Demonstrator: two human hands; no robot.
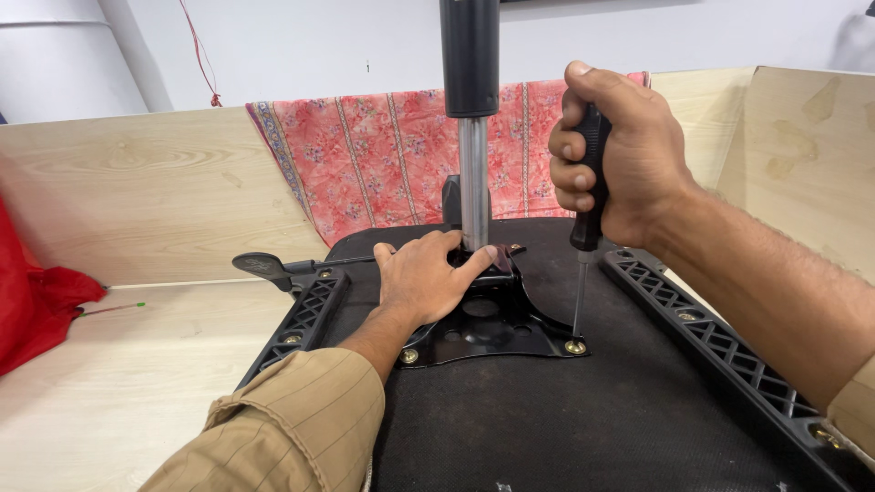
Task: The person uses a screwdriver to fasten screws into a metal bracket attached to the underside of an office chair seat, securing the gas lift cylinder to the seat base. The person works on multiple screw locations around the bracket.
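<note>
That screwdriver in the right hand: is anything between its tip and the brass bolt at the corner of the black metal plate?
Nothing visible is. The screwdriver, upright in the right hand, has its tip right at the brass bolt. The left hand rests on the plate by the chrome post, away from that corner.

Makeshift assembly workshop: plywood-walled bench (137, 210), upturned chair seat (583, 410), screwdriver (588, 182).
</note>
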